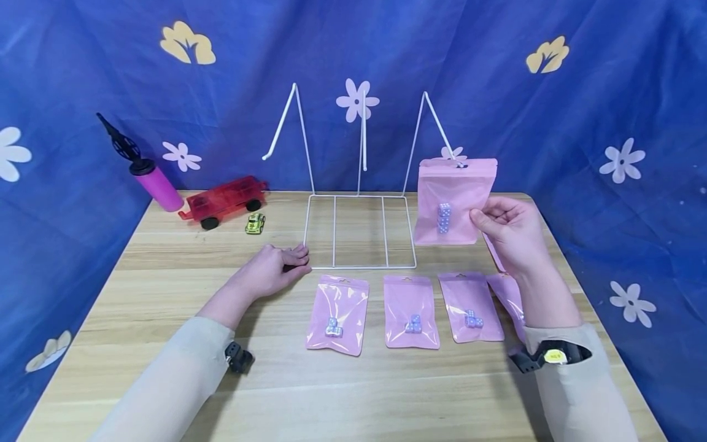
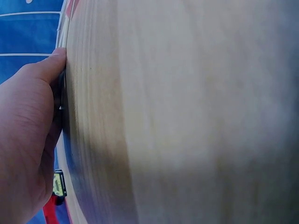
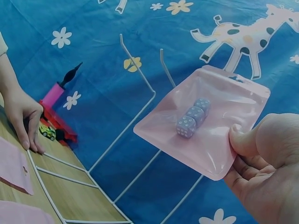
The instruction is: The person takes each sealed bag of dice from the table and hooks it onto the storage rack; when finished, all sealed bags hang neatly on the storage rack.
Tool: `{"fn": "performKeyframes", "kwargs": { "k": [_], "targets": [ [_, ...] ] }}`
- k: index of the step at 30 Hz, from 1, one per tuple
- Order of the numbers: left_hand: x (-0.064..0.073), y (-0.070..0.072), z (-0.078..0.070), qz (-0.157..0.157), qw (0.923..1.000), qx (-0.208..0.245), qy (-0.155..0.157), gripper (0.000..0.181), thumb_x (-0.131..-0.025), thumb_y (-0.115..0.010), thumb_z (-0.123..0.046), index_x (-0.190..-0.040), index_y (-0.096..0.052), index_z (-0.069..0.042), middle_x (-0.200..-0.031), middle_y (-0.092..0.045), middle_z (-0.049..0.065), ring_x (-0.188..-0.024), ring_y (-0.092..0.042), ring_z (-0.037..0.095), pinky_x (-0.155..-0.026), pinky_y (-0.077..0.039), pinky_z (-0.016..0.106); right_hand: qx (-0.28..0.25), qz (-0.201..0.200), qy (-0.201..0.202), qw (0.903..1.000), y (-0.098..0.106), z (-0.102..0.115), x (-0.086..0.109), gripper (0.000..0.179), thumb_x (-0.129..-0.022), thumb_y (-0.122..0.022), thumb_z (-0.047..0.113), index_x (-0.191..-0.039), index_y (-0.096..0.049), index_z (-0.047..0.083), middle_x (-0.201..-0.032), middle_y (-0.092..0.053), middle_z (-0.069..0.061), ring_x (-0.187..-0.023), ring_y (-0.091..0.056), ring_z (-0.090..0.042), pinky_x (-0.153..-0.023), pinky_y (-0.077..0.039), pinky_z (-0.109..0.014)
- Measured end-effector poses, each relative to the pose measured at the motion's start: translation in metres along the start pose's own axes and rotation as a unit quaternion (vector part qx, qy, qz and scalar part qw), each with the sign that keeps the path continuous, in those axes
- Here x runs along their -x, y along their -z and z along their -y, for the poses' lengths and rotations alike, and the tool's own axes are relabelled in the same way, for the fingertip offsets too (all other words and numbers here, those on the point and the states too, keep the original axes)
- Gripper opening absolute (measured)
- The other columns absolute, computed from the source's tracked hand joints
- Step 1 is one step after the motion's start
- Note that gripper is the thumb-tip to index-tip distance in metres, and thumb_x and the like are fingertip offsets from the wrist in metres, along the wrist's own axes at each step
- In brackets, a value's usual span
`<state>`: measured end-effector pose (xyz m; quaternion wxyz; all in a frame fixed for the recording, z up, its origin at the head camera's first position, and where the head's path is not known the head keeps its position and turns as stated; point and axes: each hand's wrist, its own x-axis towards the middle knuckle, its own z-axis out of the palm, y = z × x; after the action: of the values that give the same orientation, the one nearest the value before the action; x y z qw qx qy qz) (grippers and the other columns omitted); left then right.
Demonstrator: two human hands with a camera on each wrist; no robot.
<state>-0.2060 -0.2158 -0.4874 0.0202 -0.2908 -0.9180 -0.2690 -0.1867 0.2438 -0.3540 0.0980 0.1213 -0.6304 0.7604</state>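
Note:
A pink zip bag (image 1: 464, 187) with a stack of dotted dice (image 1: 444, 218) inside is pinched at its lower right side by my right hand (image 1: 513, 233). Its top hole lies at the tip of the right hook of a white wire rack (image 1: 359, 267); I cannot tell whether the hook passes through. In the right wrist view the thumb lies over the bag (image 3: 219, 126), fingers behind. My left hand (image 1: 270, 270) grips the rack's front left corner between thumb and fingers. The rack's left and middle hooks hold nothing.
Several more pink bags (image 1: 337, 301) with dice lie before the rack, some partly hidden by my right arm. Back left are a red toy trailer (image 1: 223, 199), a small yellow car (image 1: 255, 223) and a magenta and black pump (image 1: 159, 189). A blue patterned cloth (image 1: 243, 116) hangs behind.

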Motion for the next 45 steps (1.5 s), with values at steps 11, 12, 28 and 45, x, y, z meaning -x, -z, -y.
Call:
{"fn": "performKeyframes", "kwargs": {
  "k": [11,12,28,45],
  "targets": [
    [-0.001,0.0,0.0,0.0,1.0,0.003,0.0,0.034,-0.097,-0.081,-0.024,-0.122,-0.078,-0.001,-0.135,-0.066,0.018,-0.13,-0.062,0.029,-0.111,-0.048,0.048,-0.061,0.0,-0.012,0.9981,-0.004,-0.008,-0.008,0.03,-0.092,-0.061,-0.027,-0.09,-0.078,-0.002,-0.081,-0.076,-0.008,-0.071,-0.069,-0.012,-0.066,-0.057,-0.017],
    [-0.001,0.0,0.001,-0.001,1.0,0.004,-0.001,0.034,-0.097,-0.082,-0.023,-0.122,-0.078,-0.001,-0.135,-0.066,0.018,-0.13,-0.062,0.03,-0.111,-0.048,0.048,-0.058,-0.001,-0.015,0.9982,-0.003,-0.008,-0.009,0.027,-0.092,-0.065,-0.025,-0.09,-0.079,-0.002,-0.081,-0.076,-0.008,-0.072,-0.069,-0.012,-0.066,-0.057,-0.017],
    [0.0,0.001,0.001,0.001,1.0,0.004,0.009,0.034,-0.097,-0.082,-0.025,-0.122,-0.078,-0.002,-0.135,-0.066,0.016,-0.13,-0.062,0.028,-0.112,-0.047,0.048,-0.029,-0.005,-0.056,0.998,-0.002,-0.021,-0.032,0.01,-0.093,-0.076,-0.01,-0.089,-0.077,-0.001,-0.083,-0.076,-0.007,-0.072,-0.066,-0.011,-0.063,-0.054,-0.018],
    [0.002,0.0,0.0,-0.001,1.0,0.007,0.0,0.033,-0.097,-0.081,-0.022,-0.121,-0.077,-0.001,-0.135,-0.066,0.019,-0.13,-0.062,0.031,-0.111,-0.048,0.049,-0.045,-0.005,-0.058,0.9973,-0.004,-0.031,-0.058,0.019,-0.095,-0.07,-0.015,-0.085,-0.076,0.001,-0.08,-0.076,-0.006,-0.072,-0.068,-0.01,-0.063,-0.055,-0.018]
  ]
}}
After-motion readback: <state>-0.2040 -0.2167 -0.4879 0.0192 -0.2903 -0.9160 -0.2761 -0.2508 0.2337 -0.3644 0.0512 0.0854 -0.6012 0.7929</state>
